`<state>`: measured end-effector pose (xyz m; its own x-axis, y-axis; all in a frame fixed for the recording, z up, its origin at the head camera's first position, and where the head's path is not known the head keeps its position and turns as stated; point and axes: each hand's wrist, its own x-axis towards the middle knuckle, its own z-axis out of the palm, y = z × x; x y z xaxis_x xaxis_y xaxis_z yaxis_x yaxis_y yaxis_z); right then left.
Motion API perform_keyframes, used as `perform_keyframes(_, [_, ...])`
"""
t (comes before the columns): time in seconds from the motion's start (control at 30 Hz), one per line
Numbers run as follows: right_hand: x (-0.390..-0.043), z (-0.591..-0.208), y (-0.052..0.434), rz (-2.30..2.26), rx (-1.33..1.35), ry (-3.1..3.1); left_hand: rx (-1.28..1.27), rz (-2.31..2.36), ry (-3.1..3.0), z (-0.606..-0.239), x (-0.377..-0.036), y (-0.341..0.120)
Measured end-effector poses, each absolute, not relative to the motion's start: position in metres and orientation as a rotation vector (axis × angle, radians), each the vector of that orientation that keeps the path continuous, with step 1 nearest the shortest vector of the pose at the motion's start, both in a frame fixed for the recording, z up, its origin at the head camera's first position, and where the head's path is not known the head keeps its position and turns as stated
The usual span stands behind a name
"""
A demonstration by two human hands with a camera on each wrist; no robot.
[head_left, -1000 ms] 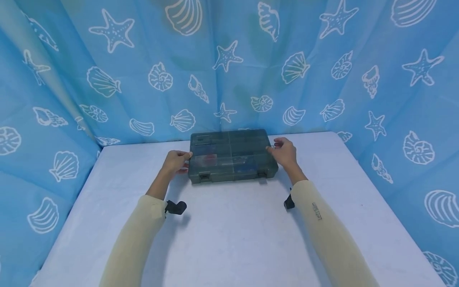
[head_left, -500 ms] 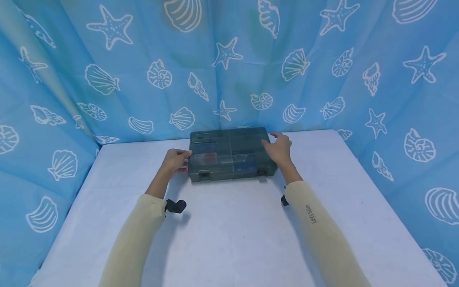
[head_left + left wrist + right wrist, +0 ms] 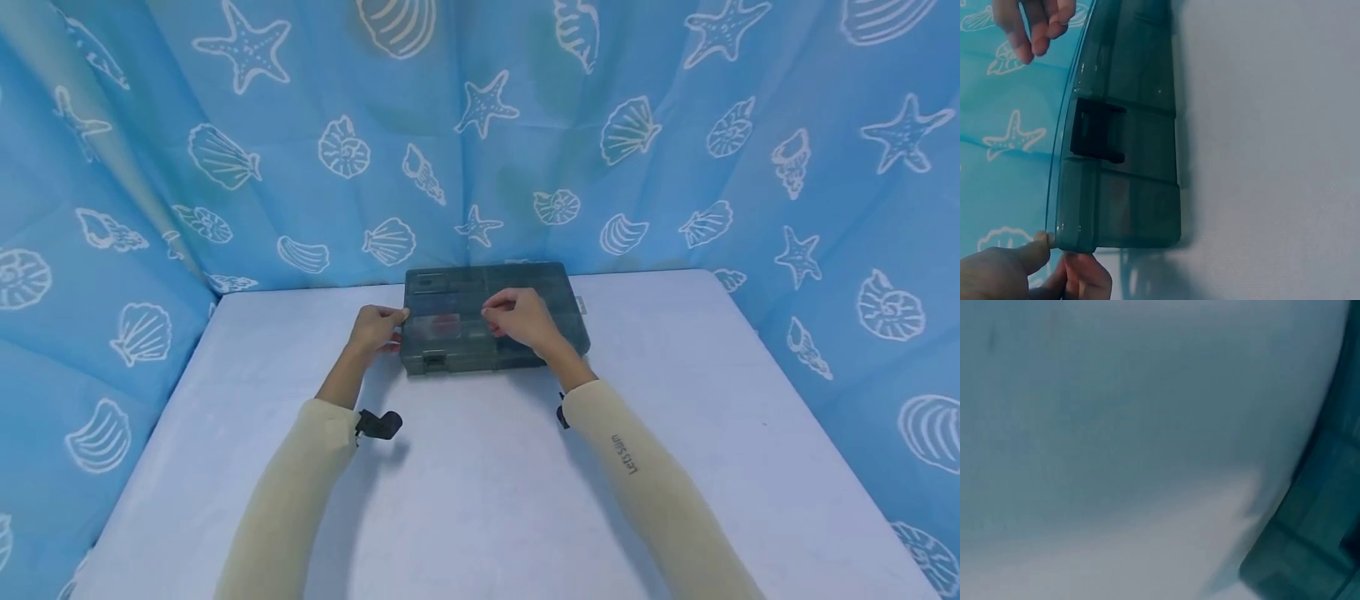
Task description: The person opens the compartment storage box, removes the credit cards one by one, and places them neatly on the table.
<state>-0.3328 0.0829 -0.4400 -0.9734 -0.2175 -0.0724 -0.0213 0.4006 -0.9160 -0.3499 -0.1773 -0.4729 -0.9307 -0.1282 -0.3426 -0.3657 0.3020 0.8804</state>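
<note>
A smoky, see-through compartment box [image 3: 465, 327] lies shut on the white table, near the back. My left hand [image 3: 393, 325] holds its left end. In the left wrist view that hand [image 3: 1057, 257] pinches the box's [image 3: 1122, 162] near corner, thumb on the lid and fingers below. A dark latch [image 3: 1094, 131] sits closed on the front wall. My right hand [image 3: 504, 315] hovers over the middle of the lid with loosely bent fingers and holds nothing; its fingertips [image 3: 1035, 28] hang above the lid's far part. The right wrist view is blurred and shows only a box corner [image 3: 1316, 550].
The white table [image 3: 487, 483] spreads wide in front of the box. Blue curtains printed with shells and starfish [image 3: 480, 125] close off the back and both sides. A small black camera mount [image 3: 378, 423] sits on my left wrist.
My right hand left the box's right end and moved leftward over the lid to its middle. The left hand and the box stayed where they were.
</note>
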Motion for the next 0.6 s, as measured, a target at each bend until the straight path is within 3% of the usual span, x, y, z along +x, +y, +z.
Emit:
perform_keyframes(0.13, [-0.328,-0.445,0.071,-1.605,-0.321,2.395,-0.452,1.681,2.355,-0.472,-0.352,-0.171])
perform_keyframes(0.4, [-0.315,-0.455,0.040,-1.176,-0.942,2.611,-0.478,1.711,2.325,-0.472,-0.353,-0.170])
perform_keyframes(0.6, [-0.312,-0.461,0.025,-0.946,-1.124,2.759,-0.453,1.718,2.313,-0.472,-0.353,-0.172])
